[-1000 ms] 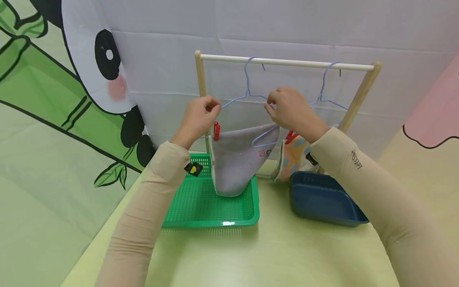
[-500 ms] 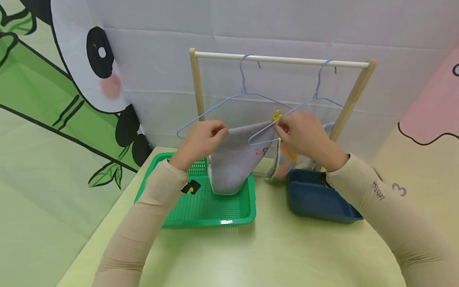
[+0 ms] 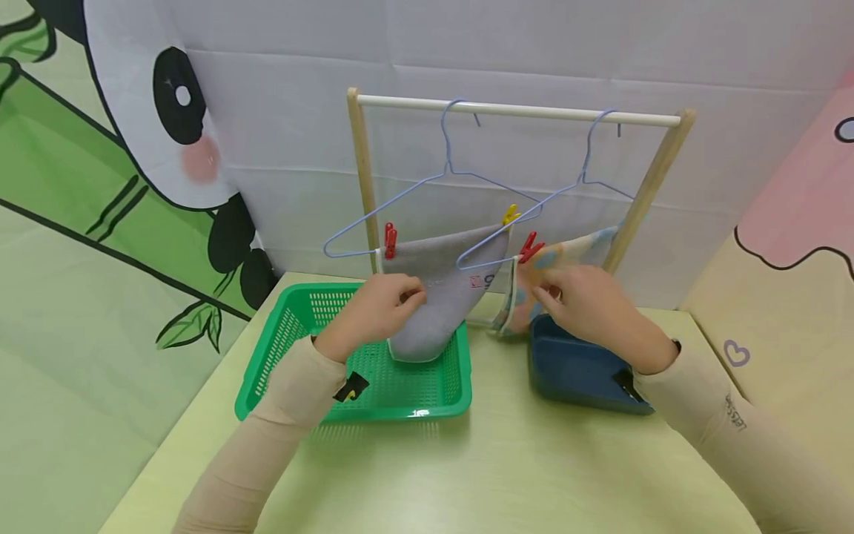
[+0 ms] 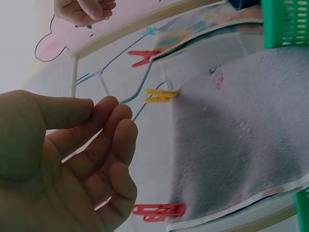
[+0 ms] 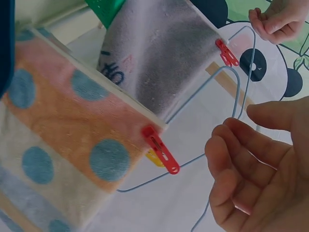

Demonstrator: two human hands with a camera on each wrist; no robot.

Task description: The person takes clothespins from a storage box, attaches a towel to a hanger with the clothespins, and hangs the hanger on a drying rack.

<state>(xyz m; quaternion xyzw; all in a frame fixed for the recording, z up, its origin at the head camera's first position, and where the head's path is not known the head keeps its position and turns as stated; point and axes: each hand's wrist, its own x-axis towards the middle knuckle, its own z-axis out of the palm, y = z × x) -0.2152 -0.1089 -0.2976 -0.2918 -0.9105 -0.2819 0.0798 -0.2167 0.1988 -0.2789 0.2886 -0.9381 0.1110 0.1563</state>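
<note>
A grey towel hangs from the left blue hanger, with a red clothespin at its left corner and a yellow clothespin at its right. My left hand is in front of the towel, its fingers loosely curled around nothing. My right hand, also holding nothing, is before an orange cloth with blue dots. That cloth is clipped by a red clothespin on the right blue hanger. Both wrist views show bare, relaxed fingers.
Both hangers hook over the white bar of a wooden-legged rack. A green basket stands under the grey towel. To its right, a dark blue tray sits below my right hand. A printed cloth backdrop rises behind the table.
Both hands have come down from the left hanger's arms. The right hand has also moved right, past the yellow clothespin. The red and yellow clothespins on the grey towel now show fully.
</note>
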